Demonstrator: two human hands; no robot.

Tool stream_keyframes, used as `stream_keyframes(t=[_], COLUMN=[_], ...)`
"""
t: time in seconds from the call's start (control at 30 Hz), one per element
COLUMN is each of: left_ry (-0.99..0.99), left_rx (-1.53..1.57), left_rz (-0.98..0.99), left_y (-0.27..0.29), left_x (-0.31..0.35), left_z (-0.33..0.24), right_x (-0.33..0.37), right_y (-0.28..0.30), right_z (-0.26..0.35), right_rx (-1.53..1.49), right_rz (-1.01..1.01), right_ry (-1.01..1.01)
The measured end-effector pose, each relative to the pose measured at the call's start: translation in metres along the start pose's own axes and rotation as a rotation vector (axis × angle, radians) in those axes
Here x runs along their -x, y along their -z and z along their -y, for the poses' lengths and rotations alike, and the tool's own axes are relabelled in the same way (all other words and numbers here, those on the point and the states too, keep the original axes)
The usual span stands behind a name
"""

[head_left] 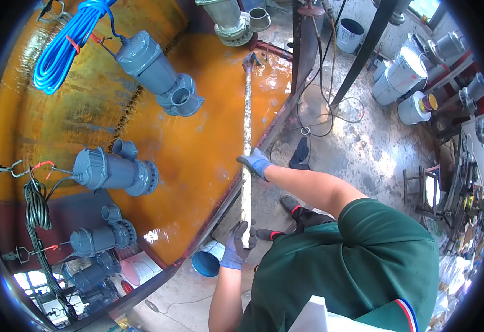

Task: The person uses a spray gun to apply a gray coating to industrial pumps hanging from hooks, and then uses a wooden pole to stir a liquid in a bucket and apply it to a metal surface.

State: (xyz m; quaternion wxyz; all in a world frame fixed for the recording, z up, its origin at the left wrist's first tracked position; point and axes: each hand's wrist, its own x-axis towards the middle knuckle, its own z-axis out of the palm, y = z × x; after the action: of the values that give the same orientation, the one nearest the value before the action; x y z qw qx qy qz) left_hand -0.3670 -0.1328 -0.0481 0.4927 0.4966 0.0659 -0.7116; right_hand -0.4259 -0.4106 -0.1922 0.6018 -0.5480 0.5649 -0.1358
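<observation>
A long white pole [247, 119], stained with dark specks, is held in both my gloved hands. My right hand [256, 163] is closed around its middle. Lower down, near the pole's close end, my left hand [236, 243] grips it too. The far end carries a dark, lumpy head [250, 61] over the far part of a glossy orange surface [197, 144] that looks wet, inside a dark-rimmed trough. Left of the pole hang blue-grey pumps: one [153, 69] with a coil of blue cable [67, 47], another [114, 170] hung sideways on a hook.
More pumps [101, 238] hang at the lower left beside a dark cable bundle [37, 205]. A blue-lined bucket [207, 259] stands by the trough's edge [209, 224]. Dark posts [364, 55], hoses [330, 105] and white pails [400, 74] occupy the right side.
</observation>
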Motion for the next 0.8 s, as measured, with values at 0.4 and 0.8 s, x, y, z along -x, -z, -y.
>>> stream_keyframes(t=[0.4,0.8], left_ry=[-0.089,-0.075], left_rx=[-0.456,-0.536], left_rz=[-0.257,-0.365], left_y=[-0.011,0.002], left_x=[-0.014,0.017], left_z=[-0.002,0.015], right_x=[-0.006,0.005], right_y=[0.000,-0.038], right_z=[-0.008,-0.057], right_rx=[-0.172,-0.578], right_rz=[0.067,0.462], right_ry=[-0.167,-0.368])
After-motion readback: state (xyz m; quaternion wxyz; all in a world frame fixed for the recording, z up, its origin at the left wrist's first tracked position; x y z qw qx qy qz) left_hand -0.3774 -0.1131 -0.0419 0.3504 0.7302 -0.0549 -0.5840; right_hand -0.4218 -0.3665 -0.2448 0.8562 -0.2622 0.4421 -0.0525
